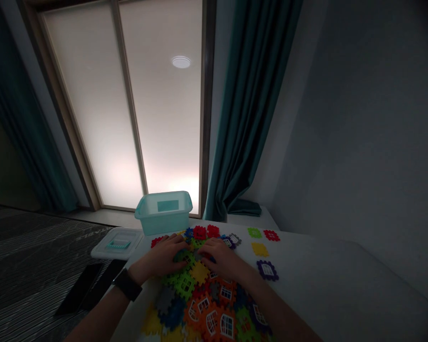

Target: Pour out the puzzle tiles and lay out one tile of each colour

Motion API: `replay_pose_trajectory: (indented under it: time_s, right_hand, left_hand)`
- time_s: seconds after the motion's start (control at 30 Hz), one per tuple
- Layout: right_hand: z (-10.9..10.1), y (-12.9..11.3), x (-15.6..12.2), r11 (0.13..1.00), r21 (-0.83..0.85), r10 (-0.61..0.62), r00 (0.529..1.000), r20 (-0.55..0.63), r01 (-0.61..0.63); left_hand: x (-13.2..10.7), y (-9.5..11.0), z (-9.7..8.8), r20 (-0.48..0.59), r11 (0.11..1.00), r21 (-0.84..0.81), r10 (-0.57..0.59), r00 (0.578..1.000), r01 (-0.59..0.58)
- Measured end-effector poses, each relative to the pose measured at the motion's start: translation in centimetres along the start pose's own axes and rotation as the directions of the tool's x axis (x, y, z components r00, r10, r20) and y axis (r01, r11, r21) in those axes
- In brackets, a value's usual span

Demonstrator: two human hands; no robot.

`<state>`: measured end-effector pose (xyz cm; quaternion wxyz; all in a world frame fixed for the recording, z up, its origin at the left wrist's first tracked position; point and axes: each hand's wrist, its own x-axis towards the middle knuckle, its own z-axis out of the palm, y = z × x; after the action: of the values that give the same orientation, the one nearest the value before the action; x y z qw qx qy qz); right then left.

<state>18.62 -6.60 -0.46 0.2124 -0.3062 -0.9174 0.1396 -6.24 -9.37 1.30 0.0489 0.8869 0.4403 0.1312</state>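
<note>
A heap of toothed plastic building tiles (200, 273) in yellow, green, orange, red, blue and grey covers the near part of the white table. My left hand (166, 255) rests on the heap's left side, its fingers and thumb apart over green tiles (185, 285). Opposite it, my right hand (219, 259) reaches in from the right. Its fingers are bent but apart from the thumb, near a small grey piece between the hands. I see nothing plainly gripped in either hand. Orange tiles with white window inserts (227, 326) lie closest to me.
Right of the heap lie a bright green tile (254, 232), a red tile (271, 235), a yellow tile (259, 249) and a purple window tile (267, 270). Behind stands a teal bin (166, 221); its lid (116, 243) lies left, near dark flat objects (80, 287).
</note>
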Motion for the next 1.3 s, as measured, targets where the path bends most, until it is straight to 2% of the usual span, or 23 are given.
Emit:
replay_pose_trajectory:
  time_s: [0.13, 0.37, 0.53, 0.67, 0.87, 1.1, 1.3]
  right_hand:
    - [0.2, 0.1, -0.2, 1.000, -0.008, -0.023, 1.000, -0.005, 0.023]
    - [0.1, 0.0, -0.4, 1.000, -0.004, -0.029, 0.999, -0.033, 0.029]
    - [-0.2, 0.2, -0.5, 1.000, 0.011, -0.005, 0.999, -0.036, 0.006]
    - [-0.9, 0.3, -1.1, 0.997, 0.048, 0.057, 0.993, -0.108, -0.052]
    - [-2.1, 0.5, -3.2, 0.997, 0.030, 0.074, 0.976, -0.207, -0.069]
    - [-2.5, 0.3, -6.5, 0.969, -0.238, -0.024, 0.934, -0.356, -0.066]
    - [-1.9, -0.4, -8.2, 0.932, -0.356, -0.097, 0.905, -0.415, -0.064]
  left_hand:
    - [-0.4, 0.0, 0.0, 0.066, 0.999, -0.013, -0.028, 0.997, 0.029]
    - [-0.3, -0.1, 0.8, 0.045, 0.996, -0.087, -0.015, 0.999, 0.019]
    - [-0.1, -0.4, 0.9, -0.052, 0.989, -0.150, -0.017, 0.999, 0.009]
    - [0.5, 0.0, 0.8, -0.176, 0.986, -0.169, -0.029, 0.984, -0.001]
    - [2.8, 1.9, 1.9, -0.262, 0.965, -0.256, -0.011, 0.965, -0.059]
    - [5.4, 5.0, 3.6, -0.310, 0.913, -0.373, 0.047, 0.950, -0.167]
    - [5.8, 7.0, 4.4, -0.333, 0.894, -0.409, 0.039, 0.942, -0.182]
